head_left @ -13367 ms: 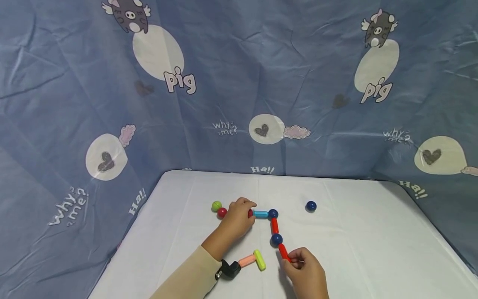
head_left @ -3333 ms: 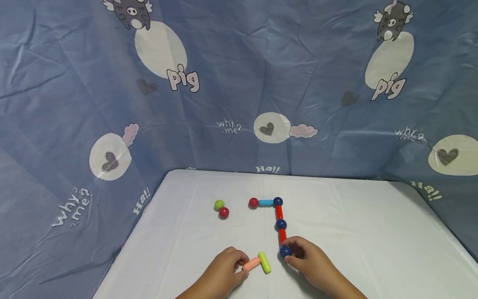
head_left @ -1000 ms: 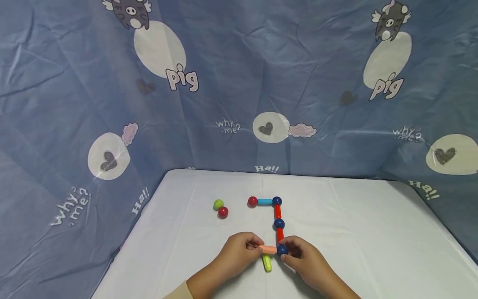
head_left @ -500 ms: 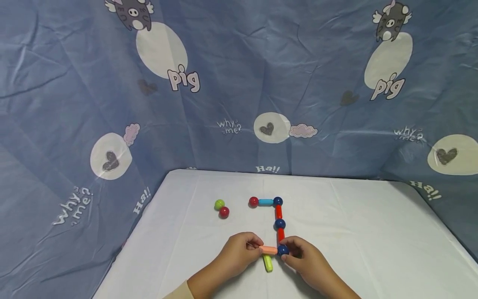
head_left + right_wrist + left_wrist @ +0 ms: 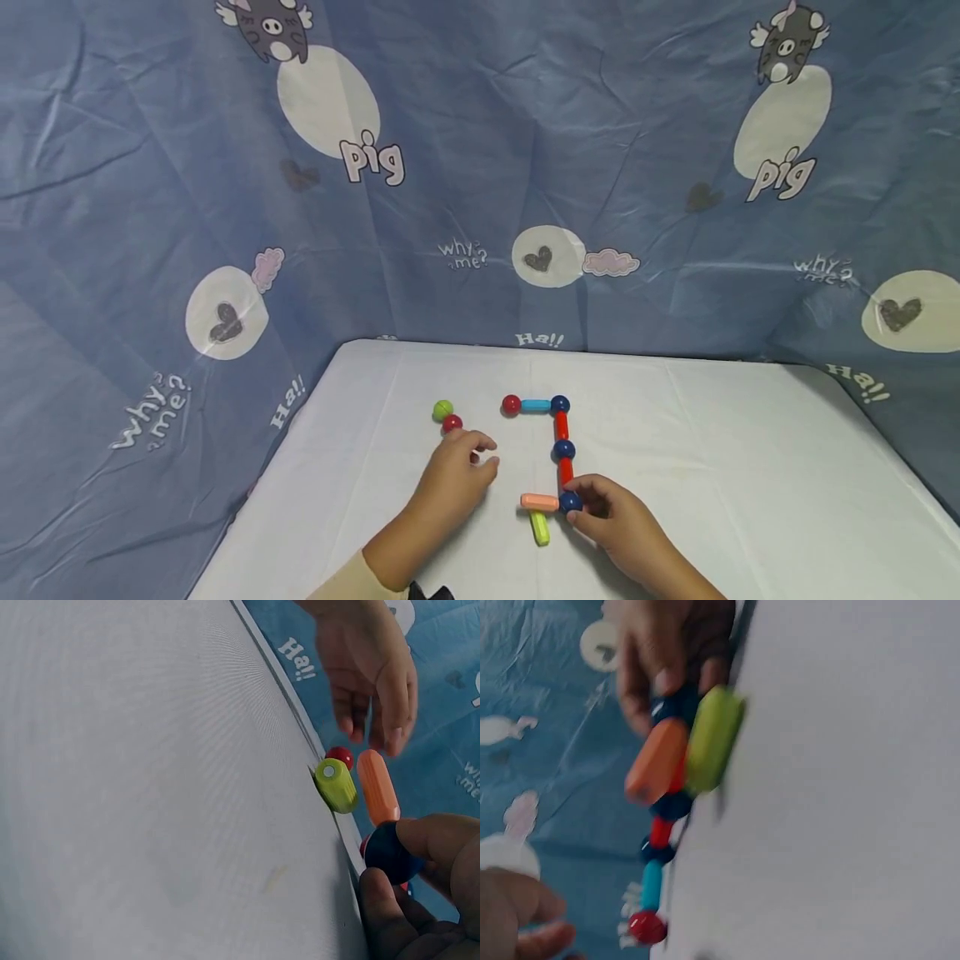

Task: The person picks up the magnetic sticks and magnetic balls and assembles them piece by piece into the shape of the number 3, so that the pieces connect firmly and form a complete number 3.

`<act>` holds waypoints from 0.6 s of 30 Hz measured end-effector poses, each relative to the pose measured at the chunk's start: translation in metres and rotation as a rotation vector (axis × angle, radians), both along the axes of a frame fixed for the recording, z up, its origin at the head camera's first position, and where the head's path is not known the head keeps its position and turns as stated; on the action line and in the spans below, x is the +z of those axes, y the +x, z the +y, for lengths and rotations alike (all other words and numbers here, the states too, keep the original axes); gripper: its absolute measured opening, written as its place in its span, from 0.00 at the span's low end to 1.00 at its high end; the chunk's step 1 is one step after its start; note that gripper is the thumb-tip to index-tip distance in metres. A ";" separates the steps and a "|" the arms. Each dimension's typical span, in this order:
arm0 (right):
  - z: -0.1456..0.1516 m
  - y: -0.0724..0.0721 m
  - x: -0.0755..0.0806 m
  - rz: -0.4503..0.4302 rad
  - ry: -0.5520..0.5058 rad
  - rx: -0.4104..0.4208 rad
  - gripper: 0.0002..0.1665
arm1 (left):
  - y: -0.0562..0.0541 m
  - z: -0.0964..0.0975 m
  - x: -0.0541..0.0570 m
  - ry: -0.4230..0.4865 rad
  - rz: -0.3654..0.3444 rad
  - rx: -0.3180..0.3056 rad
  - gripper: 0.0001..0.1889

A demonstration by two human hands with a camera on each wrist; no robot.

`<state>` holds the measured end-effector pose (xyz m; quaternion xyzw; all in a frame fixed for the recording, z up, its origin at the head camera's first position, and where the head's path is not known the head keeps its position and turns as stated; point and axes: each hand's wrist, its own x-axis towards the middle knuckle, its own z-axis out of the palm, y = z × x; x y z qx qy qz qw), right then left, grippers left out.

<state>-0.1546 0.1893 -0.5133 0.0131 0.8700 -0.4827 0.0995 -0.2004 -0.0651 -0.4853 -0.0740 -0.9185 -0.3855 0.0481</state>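
My right hand [image 5: 622,521] pinches a dark blue ball [image 5: 391,855] between thumb and fingers. From that ball a salmon-orange magnetic stick [image 5: 538,502] points left, its free end in the air or on the table; I cannot tell which. Above it the chain runs through a red stick [image 5: 566,473], a blue ball [image 5: 564,450], a second red stick [image 5: 562,426], a blue corner ball [image 5: 559,405], a light blue stick [image 5: 536,406] and a red ball [image 5: 512,405]. My left hand [image 5: 453,479] holds nothing, fingers loosely bent, just below a loose red ball [image 5: 452,423].
A lime-green stick [image 5: 540,528] lies just below the orange one. A green ball [image 5: 442,410] sits beside the loose red ball at the left. White cloth covers the table [image 5: 712,483], and a blue printed curtain [image 5: 465,167] hangs behind it.
My left hand has let go of the orange stick and moved up and left toward the loose balls. The stick stays on the blue ball, which my right hand keeps pinching.
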 end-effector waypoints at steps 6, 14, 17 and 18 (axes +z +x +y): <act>-0.001 -0.002 -0.001 -0.020 0.028 -0.019 0.22 | -0.021 -0.026 0.009 0.029 0.069 0.221 0.12; -0.001 -0.001 0.000 -0.022 0.014 -0.023 0.23 | -0.035 -0.047 -0.001 0.061 0.027 0.200 0.14; -0.001 -0.001 0.000 -0.024 0.006 -0.020 0.23 | -0.037 -0.048 -0.005 0.062 0.017 0.165 0.15; -0.001 -0.001 0.000 -0.025 0.000 -0.017 0.23 | -0.038 -0.049 -0.006 0.059 0.018 0.154 0.15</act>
